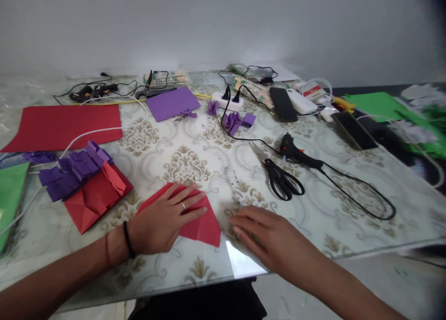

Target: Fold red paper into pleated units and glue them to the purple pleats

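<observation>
A folded sheet of red paper [205, 222] lies on the table in front of me. My left hand [167, 218] rests flat across it with the fingers spread, a ring on one finger. Just right of the paper, my right hand [261, 231] hovers at or near the table top, fingers stretched out and slightly blurred, holding nothing that I can see. Left of my left hand sits a folded red paper piece [95, 204], with a row of folded purple paper pieces [75, 171] against its upper side.
Black scissors [283, 180] and a glue gun [299, 153] with a looped cord lie to the right. Red sheets [66, 127] and a purple sheet [174, 104] lie farther back. A white power strip [226, 101], phones [283, 104] and small purple folds [233, 121] are behind.
</observation>
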A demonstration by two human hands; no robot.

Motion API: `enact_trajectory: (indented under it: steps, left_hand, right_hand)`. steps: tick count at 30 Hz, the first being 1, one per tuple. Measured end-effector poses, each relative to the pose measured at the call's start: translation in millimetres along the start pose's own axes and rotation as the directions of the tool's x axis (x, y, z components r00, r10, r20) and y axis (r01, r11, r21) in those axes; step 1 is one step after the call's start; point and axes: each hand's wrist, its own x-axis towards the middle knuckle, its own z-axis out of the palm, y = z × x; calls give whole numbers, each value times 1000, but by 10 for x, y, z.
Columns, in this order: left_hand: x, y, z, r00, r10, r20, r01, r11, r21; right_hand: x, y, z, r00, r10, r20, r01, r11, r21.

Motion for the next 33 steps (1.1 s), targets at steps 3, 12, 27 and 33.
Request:
enact_trajectory:
  steps: [3,12,27,33]
  left_hand:
    - [-59,103,14,999,32,32,-30,998,-55]
    - [-146,86,161,966,-93,-242,78,994,-71]
    - [-155,-14,105,971,-177,-157,188,981,56]
    - [-155,-33,107,967,-195,-165,202,979,24]
  right_hand:
    - [140,64,18,995,51,-88,-43,995,91]
    - [510,-190,244,988,-143,63,146,988,-41]
    - [709,-219,291,991,-107,76,121,968,-221]
    - [883,-163,349,987,-61,149,98,961,-257]
